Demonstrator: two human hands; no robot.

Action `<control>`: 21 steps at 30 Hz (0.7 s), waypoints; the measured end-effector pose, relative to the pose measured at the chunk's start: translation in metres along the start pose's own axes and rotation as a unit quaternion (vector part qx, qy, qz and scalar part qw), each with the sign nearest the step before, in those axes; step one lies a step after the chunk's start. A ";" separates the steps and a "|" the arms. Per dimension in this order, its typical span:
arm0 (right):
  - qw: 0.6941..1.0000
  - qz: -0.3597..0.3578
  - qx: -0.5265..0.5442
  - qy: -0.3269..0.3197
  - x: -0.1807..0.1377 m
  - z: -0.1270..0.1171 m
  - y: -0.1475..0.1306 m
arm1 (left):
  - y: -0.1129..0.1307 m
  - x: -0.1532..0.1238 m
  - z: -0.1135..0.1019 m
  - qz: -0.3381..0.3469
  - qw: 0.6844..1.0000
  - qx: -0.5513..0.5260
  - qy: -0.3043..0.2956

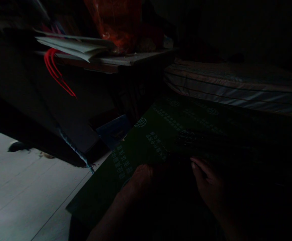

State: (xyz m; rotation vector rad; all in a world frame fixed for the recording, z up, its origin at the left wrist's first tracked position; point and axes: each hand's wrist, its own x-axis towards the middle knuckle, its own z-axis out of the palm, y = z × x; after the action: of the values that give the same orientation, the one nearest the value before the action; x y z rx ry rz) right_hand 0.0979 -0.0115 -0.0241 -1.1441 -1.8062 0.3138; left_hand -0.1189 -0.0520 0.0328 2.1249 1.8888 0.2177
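The scene is very dark. My left hand (144, 174) is over a green board (146, 144) printed with pale characters and globe marks; its fingers fade into black shadow. To the right, my right hand (207, 175) has thumb and forefinger brought close together, closed at the edge of a dark mass I cannot make out. Just beyond both hands, a bundle of thin black, glinting strands or strips (191, 137) lies on the board. What sits between the hands is hidden by the dark.
At the back left, a table (136, 59) carries papers (73, 47) and an orange plastic bag (118, 23); red cords (57, 75) dangle from it. A striped mattress (226, 85) borders the board's far side. A blue flat object (114, 130) and pale floor (22, 190) are at left.
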 end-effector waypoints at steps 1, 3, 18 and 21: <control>1.000 0.011 0.004 -0.001 0.000 0.000 0.000 | 0.000 0.000 0.000 -0.002 1.000 -0.001 -0.004; 0.999 0.029 0.013 0.000 0.001 -0.001 -0.001 | -0.001 0.001 0.000 -0.006 1.000 -0.003 -0.012; 0.999 0.023 0.026 0.006 0.003 0.004 -0.003 | -0.002 0.004 -0.001 -0.029 0.999 -0.011 -0.031; 0.999 0.026 0.032 0.007 0.003 0.004 -0.004 | -0.003 0.004 -0.001 -0.035 0.999 -0.015 -0.039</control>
State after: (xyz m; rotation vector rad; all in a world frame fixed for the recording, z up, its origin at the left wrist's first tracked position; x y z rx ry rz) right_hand 0.0916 -0.0106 -0.0222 -1.1464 -1.7441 0.3897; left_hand -0.1218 -0.0474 0.0319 2.0138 1.8995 0.1450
